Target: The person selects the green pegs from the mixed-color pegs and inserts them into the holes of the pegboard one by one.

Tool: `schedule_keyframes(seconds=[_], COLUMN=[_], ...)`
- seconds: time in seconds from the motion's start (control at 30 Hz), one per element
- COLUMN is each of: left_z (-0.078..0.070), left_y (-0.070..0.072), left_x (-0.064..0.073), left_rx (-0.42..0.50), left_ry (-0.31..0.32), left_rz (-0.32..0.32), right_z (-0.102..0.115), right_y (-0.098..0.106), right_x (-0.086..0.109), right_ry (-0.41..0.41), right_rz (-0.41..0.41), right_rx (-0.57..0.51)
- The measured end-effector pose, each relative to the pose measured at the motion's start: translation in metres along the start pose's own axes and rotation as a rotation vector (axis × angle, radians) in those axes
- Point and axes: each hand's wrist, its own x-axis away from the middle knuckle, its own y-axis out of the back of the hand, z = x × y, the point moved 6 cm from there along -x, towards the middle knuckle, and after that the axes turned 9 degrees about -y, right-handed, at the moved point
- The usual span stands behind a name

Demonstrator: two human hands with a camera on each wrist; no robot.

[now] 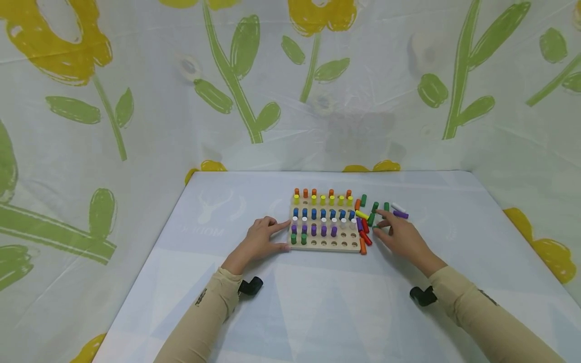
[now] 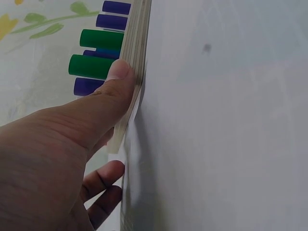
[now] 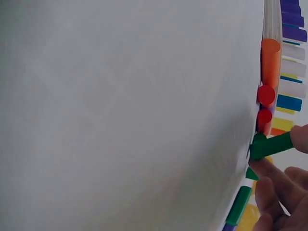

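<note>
A wooden pegboard lies on the table with upright coloured pegs in rows. My left hand is at its left side, straight index finger and thumb touching the edge near the front corner. In the left wrist view the thumb presses the board's edge beside two green pegs. To the right of the board, my right hand pinches a green peg between thumb and fingertip. The front row holds two green pegs at its left, with bare holes to their right.
Loose pegs lie along the board's right side: orange, red, yellow and several green ones. Farther right are a white peg and a purple peg. A flower-printed cloth stands behind the table.
</note>
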Motion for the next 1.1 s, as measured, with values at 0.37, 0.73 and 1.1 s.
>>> schedule_keyframes(seconds=[0.37,0.73,1.1], left_z=[0.0005,-0.0001,0.0002], left_y=[0.0,0.0,0.0001], left_x=[0.0006,0.0006,0.0001], left_rx=[0.006,0.007,0.001], left_ry=[0.002,0.003,0.003], left_rz=[0.002,0.007,0.001], right_z=[-0.0017,-0.0026,-0.003], right_y=[-0.0011,0.0005,0.0015], right_x=[0.0013,0.0021,0.0038], right_ry=[-0.035,-0.022,-0.004], right_rz=[0.011,-0.008,-0.037], right_rx=[-0.027,-0.051,-0.057])
